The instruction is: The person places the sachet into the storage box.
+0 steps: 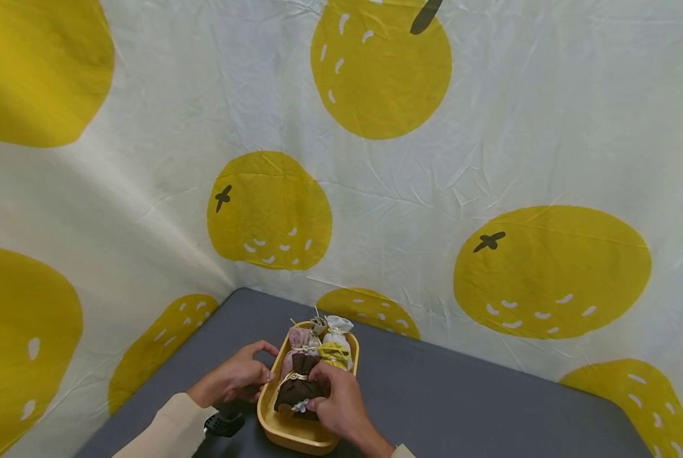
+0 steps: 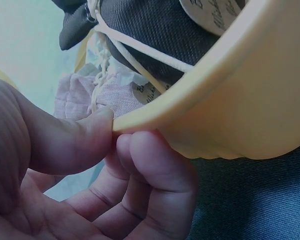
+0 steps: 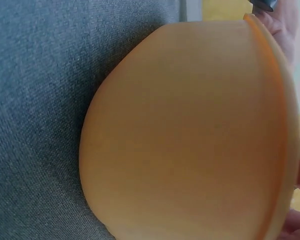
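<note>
A yellow tub (image 1: 301, 436) with rounded ends sits on the grey surface. Small drawstring pouches fill it: a dark brown pouch (image 1: 293, 393) in front, then a pink pouch (image 1: 299, 337), a yellow-green pouch (image 1: 334, 353), a white pouch (image 1: 339, 326) and a tan pouch (image 1: 318, 326). My left hand (image 1: 240, 376) pinches the tub's left rim (image 2: 165, 110), thumb inside and fingers under the edge. With thumb and fingers my right hand (image 1: 343, 399) grips the right side of the brown pouch. In the right wrist view the tub's outer wall (image 3: 185, 135) hides most of that hand.
Grey fabric (image 1: 462, 394) covers the table, stretching off to the right. Behind and to the left hangs a white cloth (image 1: 387, 210) printed with yellow fruit, close to the table's far edge. A dark wrist device (image 1: 224, 424) is strapped below my left hand.
</note>
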Available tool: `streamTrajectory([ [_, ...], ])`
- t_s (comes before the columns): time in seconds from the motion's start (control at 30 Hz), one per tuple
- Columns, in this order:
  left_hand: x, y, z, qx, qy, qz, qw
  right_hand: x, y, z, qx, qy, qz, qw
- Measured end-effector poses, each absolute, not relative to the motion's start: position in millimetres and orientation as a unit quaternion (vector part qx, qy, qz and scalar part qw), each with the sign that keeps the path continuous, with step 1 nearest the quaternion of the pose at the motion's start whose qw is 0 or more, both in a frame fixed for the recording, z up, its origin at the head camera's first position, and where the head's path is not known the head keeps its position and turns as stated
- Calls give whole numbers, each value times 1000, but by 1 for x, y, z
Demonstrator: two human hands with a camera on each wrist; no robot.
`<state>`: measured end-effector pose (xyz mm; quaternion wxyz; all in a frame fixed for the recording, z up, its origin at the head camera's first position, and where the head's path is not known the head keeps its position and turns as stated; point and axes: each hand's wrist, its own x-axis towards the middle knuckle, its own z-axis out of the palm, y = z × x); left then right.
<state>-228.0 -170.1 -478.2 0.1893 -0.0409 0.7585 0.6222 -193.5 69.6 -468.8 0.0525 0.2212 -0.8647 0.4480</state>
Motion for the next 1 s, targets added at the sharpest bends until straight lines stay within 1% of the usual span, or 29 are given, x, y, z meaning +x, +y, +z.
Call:
streamTrajectory([
  [0.37,-227,-170,-478,-38,760,622,185,-197,68,-470,203,-880,427,49],
  [0.7,-226,-169,-477,-40,758,624,186,-200,66,-474,200,-889,405,74],
  [1.0,-227,-169,-478,-38,757,625,186,-203,63,-478,203,-898,384,67],
])
